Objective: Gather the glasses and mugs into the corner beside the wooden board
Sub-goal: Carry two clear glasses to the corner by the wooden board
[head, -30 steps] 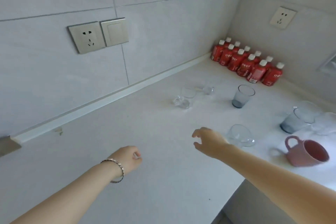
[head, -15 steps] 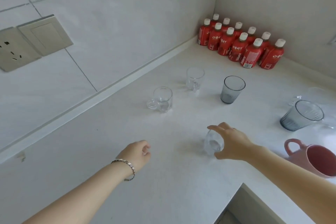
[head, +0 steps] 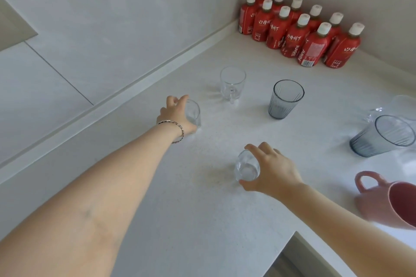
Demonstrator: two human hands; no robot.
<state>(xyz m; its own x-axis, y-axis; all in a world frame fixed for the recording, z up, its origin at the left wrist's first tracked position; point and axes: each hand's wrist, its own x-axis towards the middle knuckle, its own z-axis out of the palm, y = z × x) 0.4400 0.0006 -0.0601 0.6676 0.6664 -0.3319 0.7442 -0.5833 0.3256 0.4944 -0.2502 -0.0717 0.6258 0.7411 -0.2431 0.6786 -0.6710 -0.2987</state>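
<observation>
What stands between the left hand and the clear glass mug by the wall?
Nothing visible. The left hand is already wrapped around a clear glass mug on the counter. The wooden board is out of view, so the onward path cannot be judged.

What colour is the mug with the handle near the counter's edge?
The mug is pink, inside and out, seen best in the head view at lower right.
</observation>
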